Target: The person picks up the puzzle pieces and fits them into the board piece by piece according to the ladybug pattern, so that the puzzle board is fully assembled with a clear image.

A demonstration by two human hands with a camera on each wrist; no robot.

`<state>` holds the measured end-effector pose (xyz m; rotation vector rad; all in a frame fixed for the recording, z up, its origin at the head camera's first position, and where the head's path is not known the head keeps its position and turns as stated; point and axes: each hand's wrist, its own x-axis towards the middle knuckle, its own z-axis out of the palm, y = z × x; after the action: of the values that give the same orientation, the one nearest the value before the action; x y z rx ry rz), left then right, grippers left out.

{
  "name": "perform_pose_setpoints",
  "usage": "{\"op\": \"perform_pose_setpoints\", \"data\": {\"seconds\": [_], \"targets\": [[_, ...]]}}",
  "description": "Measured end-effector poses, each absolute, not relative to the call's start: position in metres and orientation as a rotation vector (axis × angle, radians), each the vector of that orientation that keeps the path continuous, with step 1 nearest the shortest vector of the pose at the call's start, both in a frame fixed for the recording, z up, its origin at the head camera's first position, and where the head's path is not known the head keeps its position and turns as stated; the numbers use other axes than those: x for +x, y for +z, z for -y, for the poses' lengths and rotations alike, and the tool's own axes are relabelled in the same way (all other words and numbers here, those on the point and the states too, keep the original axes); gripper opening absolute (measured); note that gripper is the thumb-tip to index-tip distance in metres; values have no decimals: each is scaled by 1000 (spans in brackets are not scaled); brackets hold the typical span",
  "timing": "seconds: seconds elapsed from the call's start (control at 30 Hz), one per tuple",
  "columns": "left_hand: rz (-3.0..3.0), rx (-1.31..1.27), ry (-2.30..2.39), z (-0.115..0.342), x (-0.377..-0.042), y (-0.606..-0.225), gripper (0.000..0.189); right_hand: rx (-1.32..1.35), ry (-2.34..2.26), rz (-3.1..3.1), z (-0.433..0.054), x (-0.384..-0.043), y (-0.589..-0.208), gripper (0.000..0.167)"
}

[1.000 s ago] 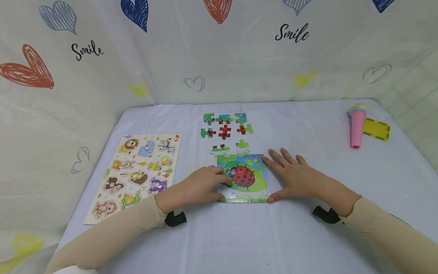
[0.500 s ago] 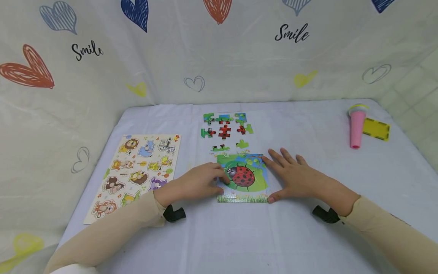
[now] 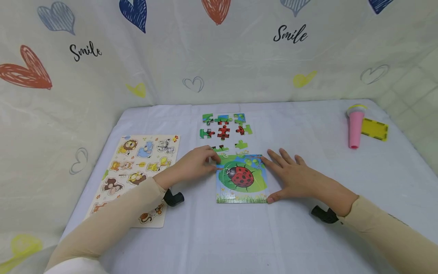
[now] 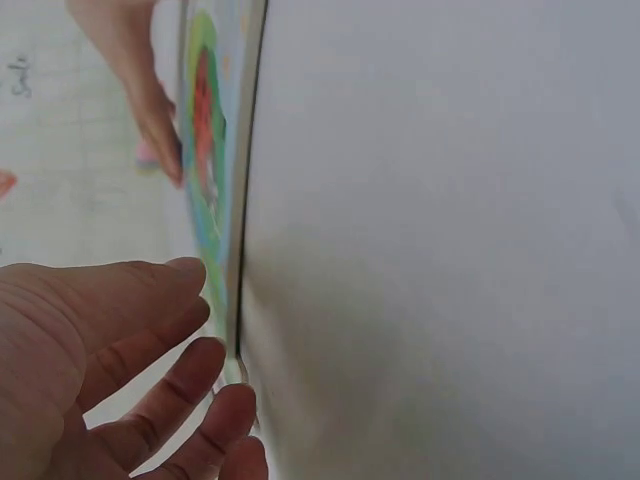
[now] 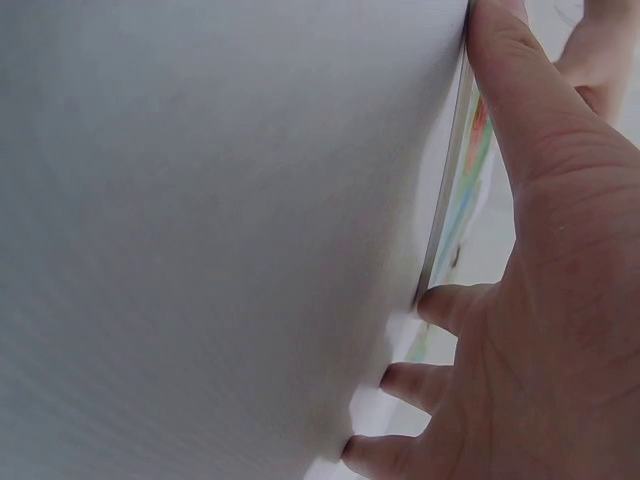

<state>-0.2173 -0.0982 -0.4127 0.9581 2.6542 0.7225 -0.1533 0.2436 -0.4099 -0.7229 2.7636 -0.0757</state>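
A square ladybug puzzle board (image 3: 241, 179) lies flat on the white-covered table, between the two hands. My left hand (image 3: 191, 163) is at its upper left corner, fingers loosely bent; in the left wrist view nothing shows between the thumb (image 4: 150, 290) and the fingers. Whether those fingertips touch the board, I cannot tell. My right hand (image 3: 297, 177) is spread at the right side, with thumb and index finger against the board's edge. Just behind the board lie several loose jigsaw pieces, such as a red one (image 3: 224, 132) and a green one (image 3: 241, 144).
At the left lies a cream board with animal pictures (image 3: 145, 149), partly covered by the left sleeve (image 3: 119, 213). A pink toy microphone (image 3: 356, 129) and a yellow rectangular piece (image 3: 376, 129) lie at the far right. Behind the table hangs a heart-printed cloth (image 3: 239, 57).
My left hand has drawn back from over the ladybug picture and moved up to the board's upper left corner, uncovering its left side. The right hand has kept its place.
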Motion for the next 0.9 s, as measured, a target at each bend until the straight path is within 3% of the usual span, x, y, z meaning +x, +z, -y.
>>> {"op": "perform_pose_setpoints", "data": {"seconds": [0.3,0.7,0.9], "targets": [[-2773,911,680,107,-228,-414,24,-714,-73,-2759,-241,-154,-408,134],[-2799,744,626,99,-245,-409,46,-711,-60,-2757,-242,-154,-408,135],[-2791,696,587,94,-250,-411,46,-707,-71,-2753,-242,-154,-409,135]]}}
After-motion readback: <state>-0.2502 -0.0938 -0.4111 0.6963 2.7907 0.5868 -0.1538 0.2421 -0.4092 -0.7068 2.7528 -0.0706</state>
